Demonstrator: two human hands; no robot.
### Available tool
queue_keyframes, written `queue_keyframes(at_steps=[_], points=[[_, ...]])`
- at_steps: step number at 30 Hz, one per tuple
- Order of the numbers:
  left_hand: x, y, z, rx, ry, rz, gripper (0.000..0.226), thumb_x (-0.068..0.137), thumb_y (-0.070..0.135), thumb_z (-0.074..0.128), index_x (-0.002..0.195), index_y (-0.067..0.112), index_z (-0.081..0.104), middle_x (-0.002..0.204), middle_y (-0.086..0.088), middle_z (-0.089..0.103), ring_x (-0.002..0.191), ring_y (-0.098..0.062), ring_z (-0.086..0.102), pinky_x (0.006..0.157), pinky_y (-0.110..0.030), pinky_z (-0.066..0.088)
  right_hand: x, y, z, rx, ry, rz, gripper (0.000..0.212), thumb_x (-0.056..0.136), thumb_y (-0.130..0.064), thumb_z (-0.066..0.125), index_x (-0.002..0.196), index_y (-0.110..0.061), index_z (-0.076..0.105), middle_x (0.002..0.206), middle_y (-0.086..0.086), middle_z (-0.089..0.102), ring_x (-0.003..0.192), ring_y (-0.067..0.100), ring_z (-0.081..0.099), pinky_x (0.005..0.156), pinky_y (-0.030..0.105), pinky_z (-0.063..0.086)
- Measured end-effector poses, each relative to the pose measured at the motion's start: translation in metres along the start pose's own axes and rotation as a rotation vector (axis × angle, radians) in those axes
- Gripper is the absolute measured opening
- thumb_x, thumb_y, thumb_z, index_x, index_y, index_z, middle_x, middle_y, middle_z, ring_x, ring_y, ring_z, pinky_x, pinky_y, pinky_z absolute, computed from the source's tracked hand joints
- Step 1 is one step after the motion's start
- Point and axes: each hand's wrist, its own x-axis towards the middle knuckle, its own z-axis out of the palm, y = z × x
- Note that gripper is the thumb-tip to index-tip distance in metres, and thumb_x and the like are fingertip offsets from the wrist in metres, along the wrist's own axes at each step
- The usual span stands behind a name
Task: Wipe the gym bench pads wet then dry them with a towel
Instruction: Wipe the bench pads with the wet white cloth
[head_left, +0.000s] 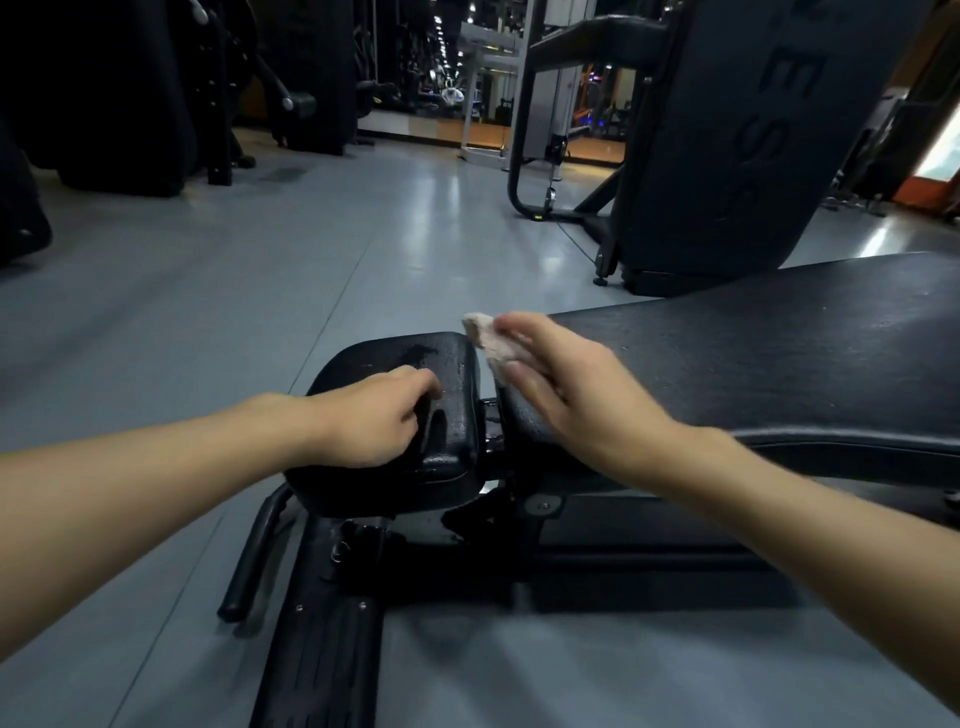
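The cloth (488, 338) is pinched in the fingers of the right hand (566, 384) at the near end of the long pad (779, 353), the small pad (405, 353) is steadied by the curled, empty left hand (379, 415), and flat overlapping strokes are advised, edges included.

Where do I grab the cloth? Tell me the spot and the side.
Probably take the cloth by its bunched middle, coming from above on the near side, as the right hand does; only a small end sticks out past the fingers.
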Motion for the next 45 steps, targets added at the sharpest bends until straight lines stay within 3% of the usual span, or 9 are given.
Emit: queue_keyframes(at_steps=[3,5,10,16,21,29,36,40,45], points=[[-0.011,-0.019,0.003,0.036,0.01,-0.029,0.038,0.09,0.008,0.039,0.125,0.017,0.049,0.129,0.002,0.047,0.123,-0.019,0.046,0.105,-0.037,0.038,0.016,-0.017,0.035,-0.272,-0.354,0.014,0.031,0.104,-0.041,0.032,0.125,-0.029,0.052,0.138,-0.006,0.053,0.141,0.022,0.035,0.119,0.057,0.008],[-0.02,-0.031,0.011,0.006,0.022,-0.044,0.04,0.093,0.01,0.039,0.13,0.02,0.047,0.135,0.005,0.045,0.127,-0.015,0.043,0.108,-0.033,0.035,0.02,-0.017,0.051,-0.421,-0.478,0.054,0.04,0.105,-0.043,0.021,0.12,-0.028,0.054,0.14,-0.004,0.05,0.147,0.024,0.024,0.118,0.057,-0.008],[-0.033,-0.038,0.017,0.089,0.091,0.038,0.043,0.099,0.035,0.044,0.141,0.024,0.04,0.149,0.005,0.037,0.139,-0.014,0.031,0.115,-0.036,0.026,0.02,-0.013,0.088,-0.363,-0.439,0.092,0.065,0.103,-0.046,0.01,0.144,-0.004,0.037,0.151,0.021,0.035,0.146,0.038,0.022,0.119,0.049,0.019],[-0.04,-0.059,0.021,0.225,0.038,0.137,0.096,0.076,0.084,0.038,0.152,0.03,0.018,0.163,0.008,0.009,0.15,-0.01,0.005,0.121,-0.031,0.009,0.021,-0.005,0.114,-0.421,-0.436,0.153,0.087,0.088,-0.057,-0.007,0.155,-0.006,0.015,0.162,0.022,0.011,0.152,0.035,0.001,0.123,0.049,0.008],[-0.038,-0.076,0.025,0.152,0.17,0.193,0.092,0.074,0.082,0.049,0.148,0.031,0.03,0.159,0.012,0.02,0.146,-0.004,0.015,0.115,-0.02,0.01,0.101,0.034,0.129,-0.367,-0.47,0.296,0.058,0.103,-0.042,0.026,0.15,-0.008,0.024,0.161,0.019,0.017,0.151,0.032,0.006,0.122,0.045,0.008],[-0.037,-0.078,0.026,0.085,0.169,0.186,0.094,0.069,0.083,0.051,0.146,0.032,0.033,0.159,0.013,0.022,0.145,-0.003,0.017,0.116,-0.022,0.013,0.171,0.07,0.147,-0.432,-0.526,0.43,0.059,0.098,-0.045,0.024,0.142,-0.008,0.039,0.151,0.021,0.035,0.143,0.033,0.028,0.117,0.045,0.021],[-0.043,-0.077,0.03,0.097,0.216,0.174,0.094,0.069,0.083,0.052,0.142,0.025,0.039,0.151,0.008,0.034,0.141,-0.007,0.025,0.113,-0.022,0.017,0.081,0.009,0.12,-0.465,-0.531,0.194,0.074,0.098,-0.052,0.018,0.157,-0.009,0.008,0.166,0.011,0.006,0.152,0.025,0.0,0.123,0.043,0.0],[-0.048,-0.074,0.03,0.075,0.247,0.126,0.094,0.067,0.081,0.055,0.139,0.022,0.042,0.145,0.009,0.035,0.134,-0.005,0.027,0.107,-0.016,0.016,0.023,-0.033,0.097,-0.512,-0.535,0.047,0.094,0.079,-0.06,-0.007,0.158,-0.01,0.003,0.166,0.01,0.001,0.152,0.024,-0.005,0.122,0.038,-0.009],[-0.054,-0.083,0.025,0.099,0.237,0.094,0.086,0.072,0.075,0.062,0.138,0.024,0.042,0.145,0.01,0.034,0.134,-0.005,0.028,0.107,-0.017,0.018,0.002,-0.04,0.084,-0.507,-0.548,0.011,0.088,0.082,-0.06,-0.014,0.159,-0.019,-0.004,0.166,0.004,-0.011,0.151,0.019,-0.017,0.122,0.045,-0.009]])
